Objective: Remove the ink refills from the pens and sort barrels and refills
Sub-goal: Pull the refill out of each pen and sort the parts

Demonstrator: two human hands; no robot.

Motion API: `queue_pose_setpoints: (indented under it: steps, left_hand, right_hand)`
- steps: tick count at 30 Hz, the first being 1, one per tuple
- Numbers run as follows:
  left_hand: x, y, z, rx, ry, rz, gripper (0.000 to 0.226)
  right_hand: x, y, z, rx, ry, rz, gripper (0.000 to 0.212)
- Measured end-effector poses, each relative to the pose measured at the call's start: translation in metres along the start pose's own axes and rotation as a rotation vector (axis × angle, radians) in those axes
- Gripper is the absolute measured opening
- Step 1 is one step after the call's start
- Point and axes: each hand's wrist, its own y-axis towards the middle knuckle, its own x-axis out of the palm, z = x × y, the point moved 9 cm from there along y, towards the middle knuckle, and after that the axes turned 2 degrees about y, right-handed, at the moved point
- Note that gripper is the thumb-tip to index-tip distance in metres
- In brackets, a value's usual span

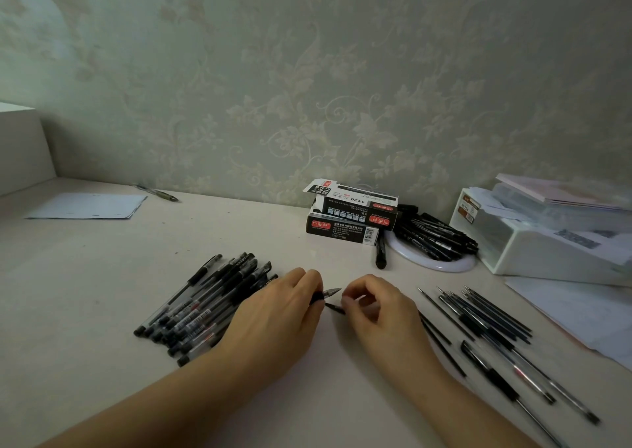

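Note:
A pile of capped gel pens (208, 307) lies on the table to the left of my hands. My left hand (277, 314) is closed around a pen (328, 293) whose grip and silver tip stick out to the right. My right hand (376, 307) pinches a thin dark piece (334, 308) just below that tip; whether it is a refill or a pen part I cannot tell. To the right, thin ink refills (485, 314) lie in a row. Emptied barrels (523, 379) lie nearer me at the right.
Two stacked pen boxes (352, 216) stand at the back by the wall. Beside them a white round dish (441, 264) holds several black markers, and one marker (380, 254) lies loose. A white organiser (547, 242) and papers (578, 310) fill the right. A sheet (89, 205) lies far left.

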Motion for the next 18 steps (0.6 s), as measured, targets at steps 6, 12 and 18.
queue_pose_setpoints:
  steps: [6,12,18]
  left_hand:
    - [0.0,0.0,0.005,0.071,-0.036,0.018,0.014]
    - [0.001,0.001,0.013,0.127,-0.076,-0.004,0.017]
    - [-0.001,0.003,0.009,0.089,-0.121,0.002,0.023]
  right_hand:
    - [-0.005,0.002,0.002,0.056,0.185,0.032,0.016]
    - [0.001,0.002,0.004,0.092,0.306,-0.047,0.016]
    - [0.006,0.002,0.005,0.111,0.306,-0.091,0.023]
